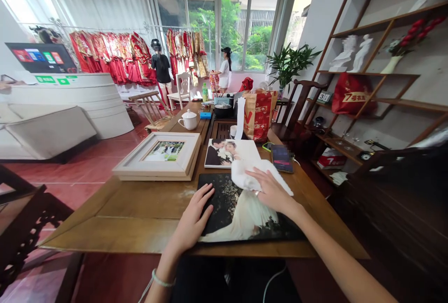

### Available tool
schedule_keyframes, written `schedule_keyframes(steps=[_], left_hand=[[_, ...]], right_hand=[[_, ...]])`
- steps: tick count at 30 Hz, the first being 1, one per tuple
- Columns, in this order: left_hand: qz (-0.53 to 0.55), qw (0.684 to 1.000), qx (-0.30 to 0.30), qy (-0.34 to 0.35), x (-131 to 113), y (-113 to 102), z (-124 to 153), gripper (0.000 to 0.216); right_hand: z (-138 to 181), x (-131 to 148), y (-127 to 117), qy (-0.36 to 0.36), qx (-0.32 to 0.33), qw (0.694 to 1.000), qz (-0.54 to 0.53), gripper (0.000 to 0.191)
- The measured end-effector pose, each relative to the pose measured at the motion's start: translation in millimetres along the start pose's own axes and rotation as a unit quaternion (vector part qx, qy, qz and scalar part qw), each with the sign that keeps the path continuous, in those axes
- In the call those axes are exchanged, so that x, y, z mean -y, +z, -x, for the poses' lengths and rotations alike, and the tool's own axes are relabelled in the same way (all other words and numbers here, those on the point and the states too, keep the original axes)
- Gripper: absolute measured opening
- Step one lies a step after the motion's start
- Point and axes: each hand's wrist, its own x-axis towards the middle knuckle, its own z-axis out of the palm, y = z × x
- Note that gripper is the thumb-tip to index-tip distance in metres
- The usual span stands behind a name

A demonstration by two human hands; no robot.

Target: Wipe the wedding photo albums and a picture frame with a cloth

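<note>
While hands (pixel 195 216) (pixel 269 188) lie palm-down, right touches cloth (pixel 241 172).

Cloth (pixel 240 175): plain white. Picture board (pixel 241 214): black, cream-white swathe, pale speckling. Picture frame (pixel 140 159): pale wood tone, white inner border. Table (pixel 140 205): brown. I log the paper bag (pixel 259 116) as tan and red, the cup (pixel 189 120) white, the hanging garments (pixel 112 55) red, gold-patterned.

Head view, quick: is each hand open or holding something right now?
Left hand: open, resting at the left edge of the black rectangular photo panel.
Right hand: open, laid over the fluffy white cloth.
</note>
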Motion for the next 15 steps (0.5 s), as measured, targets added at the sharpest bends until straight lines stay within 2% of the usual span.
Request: schedule_keyframes(steps=[3,5,7,9,11,15], left_hand=[[-0.002,1.000,-0.003,-0.004,-2,0,0,0.042],[-0.004,1.000,-0.006,-0.006,-3,0,0,0.041],[-0.006,1.000,-0.007,-0.007,-4,0,-1,0.041],[-0.008,1.000,-0.008,-0.006,-4,1,-1,0.041],[-0.009,1.000,-0.009,-0.007,-4,1,-1,0.041],[-0.009,1.000,-0.007,-0.012,-3,3,-2,0.042]], right_hand=[[19,-22,-3,0.035,-0.033,0.999,0.024,0.056],[30,-26,-2,0.047,-0.049,0.997,0.035,0.054],[45,-18,3,0.047,-0.056,0.996,0.046,0.055],[67,-2,10,0.029,-0.054,0.996,0.059,0.064],[92,19,18,-0.015,-0.034,0.997,0.064,0.078],[126,44,21,-0.130,0.080,0.988,0.019,0.073]])
